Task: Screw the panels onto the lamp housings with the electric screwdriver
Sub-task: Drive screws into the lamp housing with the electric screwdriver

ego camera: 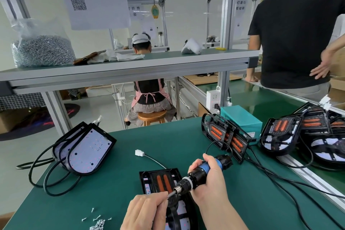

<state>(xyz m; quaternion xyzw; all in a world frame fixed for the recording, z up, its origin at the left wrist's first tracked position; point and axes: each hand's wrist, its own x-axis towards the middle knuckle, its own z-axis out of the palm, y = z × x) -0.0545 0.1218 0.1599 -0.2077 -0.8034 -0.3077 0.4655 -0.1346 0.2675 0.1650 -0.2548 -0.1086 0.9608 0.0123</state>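
Note:
A black lamp housing (149, 179) with two orange strips lies flat on the green table (112, 192), right in front of me. My right hand (209, 179) grips the blue and black electric screwdriver (197, 173), which points down and left. My left hand (147, 211) pinches the tip of its bit, where a screw seems to sit. Loose screws (97, 220) lie at the near left edge. A white connector (139, 153) on a grey wire leads from the housing.
Finished-looking white-faced lamps (84, 149) with black cables lean at the left. More black housings (224, 138) stand at the right by a teal box (242, 119). A bag of screws (41, 48) sits on the shelf. One person sits beyond; another stands at the right.

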